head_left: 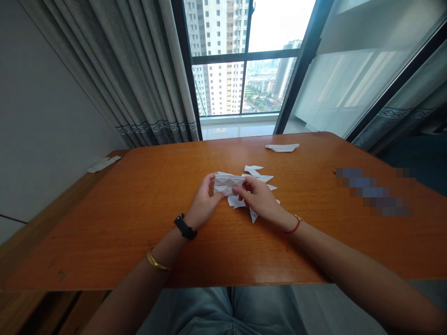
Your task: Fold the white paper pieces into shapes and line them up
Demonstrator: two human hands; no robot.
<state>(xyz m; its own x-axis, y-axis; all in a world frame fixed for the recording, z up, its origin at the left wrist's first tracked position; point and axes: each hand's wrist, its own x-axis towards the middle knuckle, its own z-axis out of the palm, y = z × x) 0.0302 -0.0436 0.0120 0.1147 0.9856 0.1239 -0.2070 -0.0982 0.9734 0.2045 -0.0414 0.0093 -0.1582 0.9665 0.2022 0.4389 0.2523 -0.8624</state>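
Between my two hands is a creased piece of folded white paper [226, 182], raised a little over the wooden table [139, 223]. My left hand [206, 199] pinches its left end, thumb in front and fingers behind. At the right end, my right hand [257, 193] grips the paper with thumb and fingertips; some of those fingers are hidden behind it. Several pointed folded paper pieces [267, 178] lie under and beyond my right hand, partly covered by it. Another pointed paper piece [253, 216] sticks out below the right wrist.
A long folded white paper [282, 148] rests near the table's far edge. At the right side lies a blurred-out bluish item [370, 188]. White sheets [104, 164] are on the ledge at the far left. Beyond the table stand a grey curtain [139, 70] and a window.
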